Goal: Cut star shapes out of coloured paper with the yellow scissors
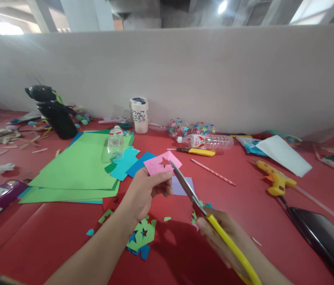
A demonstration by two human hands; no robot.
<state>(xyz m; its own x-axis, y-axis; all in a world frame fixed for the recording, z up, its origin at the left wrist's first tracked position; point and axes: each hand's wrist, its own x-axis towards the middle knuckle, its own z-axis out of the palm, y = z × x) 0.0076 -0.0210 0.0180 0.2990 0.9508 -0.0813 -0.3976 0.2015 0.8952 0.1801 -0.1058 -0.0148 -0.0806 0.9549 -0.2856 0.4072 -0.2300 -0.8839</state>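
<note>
Pinched in my left hand point(146, 192) is a piece of pink paper point(153, 163) with a star-shaped hole cut in it. My right hand point(223, 233) grips a pair of scissors point(190, 190) with yellow handles, and the blade tips touch the pink paper beside the star hole. On the table below lie green paper scraps point(147, 237) with star cut-outs and a few small paper stars point(195, 217), partly hidden behind my right hand. A lilac paper square point(183, 186) lies just beyond the scissors.
Green paper sheets point(74, 166) carry a cut plastic bottle piece point(115, 142). Behind are a black flask point(57, 114), a white cup point(140, 114), a clear bottle point(211, 141) and a yellow utility knife point(200, 152). To the right are a yellow glue gun point(276, 178) and a phone point(323, 233).
</note>
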